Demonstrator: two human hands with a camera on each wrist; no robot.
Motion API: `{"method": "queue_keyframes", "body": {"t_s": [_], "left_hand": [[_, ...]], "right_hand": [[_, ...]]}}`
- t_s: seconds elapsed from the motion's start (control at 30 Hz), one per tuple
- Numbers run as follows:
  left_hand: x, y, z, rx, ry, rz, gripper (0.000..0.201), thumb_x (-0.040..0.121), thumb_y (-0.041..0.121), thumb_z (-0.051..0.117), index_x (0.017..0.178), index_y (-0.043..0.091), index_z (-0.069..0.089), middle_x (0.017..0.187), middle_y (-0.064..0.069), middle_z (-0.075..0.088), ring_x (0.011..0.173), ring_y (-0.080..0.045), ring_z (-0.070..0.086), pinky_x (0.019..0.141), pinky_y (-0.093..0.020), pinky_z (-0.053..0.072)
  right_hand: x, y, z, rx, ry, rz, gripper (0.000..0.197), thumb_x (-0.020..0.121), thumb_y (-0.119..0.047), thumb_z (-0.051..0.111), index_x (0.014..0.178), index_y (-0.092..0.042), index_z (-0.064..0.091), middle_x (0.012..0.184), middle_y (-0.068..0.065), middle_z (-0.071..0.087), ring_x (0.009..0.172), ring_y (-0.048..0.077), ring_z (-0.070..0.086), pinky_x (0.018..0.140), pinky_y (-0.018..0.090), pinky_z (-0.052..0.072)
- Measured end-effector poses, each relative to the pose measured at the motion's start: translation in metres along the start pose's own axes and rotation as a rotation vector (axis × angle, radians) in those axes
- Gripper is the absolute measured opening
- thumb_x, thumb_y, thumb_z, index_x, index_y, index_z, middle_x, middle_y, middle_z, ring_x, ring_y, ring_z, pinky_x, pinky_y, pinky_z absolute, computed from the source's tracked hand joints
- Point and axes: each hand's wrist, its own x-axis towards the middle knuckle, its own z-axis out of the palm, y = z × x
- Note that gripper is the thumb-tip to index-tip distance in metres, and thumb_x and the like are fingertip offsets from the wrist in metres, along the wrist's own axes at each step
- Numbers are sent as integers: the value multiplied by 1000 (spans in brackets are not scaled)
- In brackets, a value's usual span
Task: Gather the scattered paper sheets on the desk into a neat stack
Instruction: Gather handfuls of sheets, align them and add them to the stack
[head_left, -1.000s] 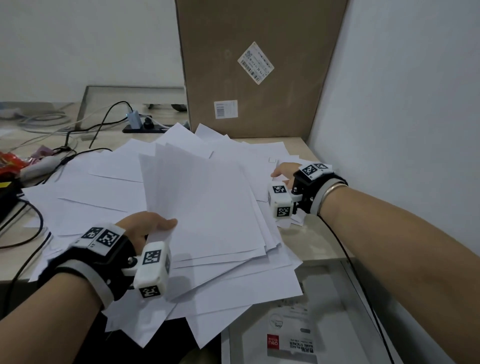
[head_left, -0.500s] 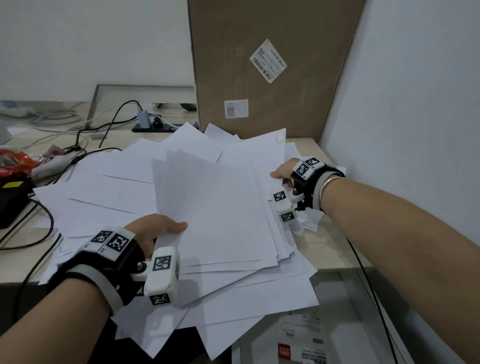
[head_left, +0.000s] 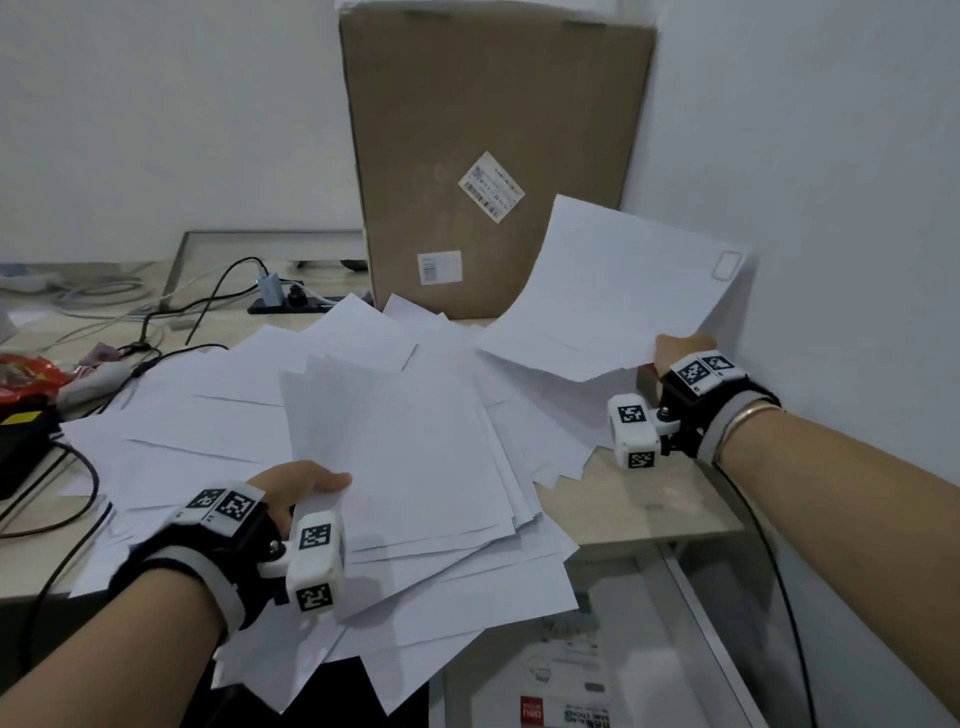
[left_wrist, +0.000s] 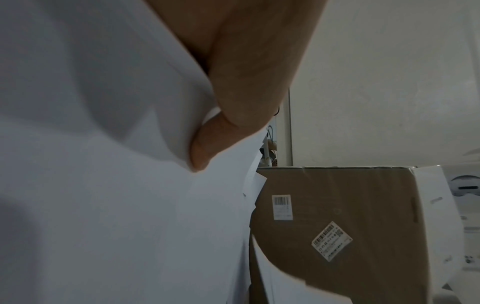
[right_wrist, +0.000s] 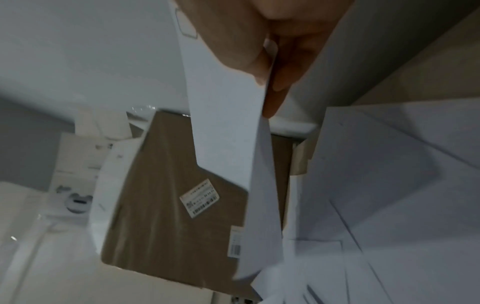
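Observation:
Many white paper sheets (head_left: 218, 410) lie fanned across the desk (head_left: 639, 499). My left hand (head_left: 301, 483) pinches the near left edge of a gathered bundle of sheets (head_left: 410, 447), thumb on top; in the left wrist view its thumb (left_wrist: 207, 144) presses on that bundle (left_wrist: 103, 205). My right hand (head_left: 680, 353), at the right near the wall, pinches a few sheets (head_left: 623, 296) and holds them lifted and curled above the desk. In the right wrist view these lifted sheets (right_wrist: 228, 123) sit between thumb and fingers (right_wrist: 275, 92).
A tall cardboard box (head_left: 493, 166) stands against the back wall behind the papers. Cables (head_left: 156, 332) and a charger (head_left: 270, 291) lie at the back left, a red packet (head_left: 26, 374) at the far left. A white wall (head_left: 831, 208) closes the right side. A printer (head_left: 571, 649) sits below the desk's front edge.
My right hand has lifted a few sheets off the desk and drawn them right, towards the wall. My left hand keeps its hold on the bundle.

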Motion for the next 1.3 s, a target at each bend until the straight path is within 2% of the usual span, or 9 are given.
{"method": "queue_keyframes", "body": {"t_s": [0.17, 0.3, 0.37, 0.5, 0.57, 0.67, 0.77, 1.1, 1.3], "left_hand": [[-20, -8, 20, 0, -50, 1, 20, 91, 11, 61, 85, -5, 52, 45, -15, 60, 37, -28, 58, 37, -30, 47], [-31, -18, 38, -145, -172, 91, 41, 88, 24, 66, 117, -4, 60, 93, -22, 68, 85, -35, 64, 91, -48, 49], [-36, -21, 45, -218, -191, 131, 45, 89, 36, 63, 118, 3, 62, 100, -21, 71, 96, -37, 65, 98, -51, 45], [-42, -23, 57, -375, -281, 136, 51, 87, 57, 54, 113, 14, 63, 104, -19, 72, 99, -36, 66, 82, -49, 52], [-43, -23, 60, -389, -266, 135, 51, 89, 59, 51, 107, 12, 64, 99, -19, 73, 98, -36, 66, 75, -45, 53], [-42, -26, 62, -349, -206, 146, 37, 97, 38, 49, 96, 2, 61, 70, -17, 72, 76, -32, 66, 70, -42, 48], [-37, -27, 63, -271, -102, 112, 22, 99, 19, 49, 100, -2, 57, 74, -18, 66, 69, -31, 59, 63, -39, 45], [-18, -30, 58, -201, -87, 65, 23, 101, 14, 45, 87, -3, 53, 84, -20, 60, 74, -33, 57, 69, -43, 46], [-21, -30, 52, -235, -171, 87, 26, 94, 21, 57, 105, -3, 60, 92, -21, 67, 82, -34, 64, 87, -44, 49]], "right_hand": [[-20, 12, -9, 500, 88, 159, 12, 89, -11, 49, 93, -4, 58, 92, 10, 59, 79, 26, 53, 71, 31, 42], [-51, 20, 10, 643, -47, 139, 11, 83, -8, 53, 75, -6, 61, 84, 11, 69, 77, 30, 63, 68, 37, 54], [-70, 26, 25, 646, -139, 86, 14, 86, -6, 52, 76, -9, 62, 82, 6, 67, 84, 31, 65, 81, 44, 57], [-109, 36, 51, 610, -286, 75, 18, 90, -4, 52, 76, -11, 60, 86, 9, 67, 82, 31, 64, 72, 33, 59], [-121, 38, 60, 516, -304, 66, 12, 89, -6, 53, 84, -5, 63, 102, 18, 69, 90, 35, 65, 81, 42, 57], [-131, 48, 65, 346, -315, 56, 30, 86, -10, 55, 106, 12, 63, 112, 24, 65, 97, 36, 65, 81, 39, 53], [-130, 62, 67, 336, -419, 74, 25, 71, -16, 58, 85, 4, 63, 107, 32, 64, 82, 36, 67, 73, 48, 55], [-90, 79, 37, 143, -317, 113, 22, 91, -19, 55, 78, -1, 59, 87, 15, 62, 81, 26, 55, 70, 30, 39], [-96, 76, 40, 375, -333, 216, 21, 87, -11, 66, 68, -6, 57, 48, 5, 57, 36, 13, 39, 41, 24, 30]]}}
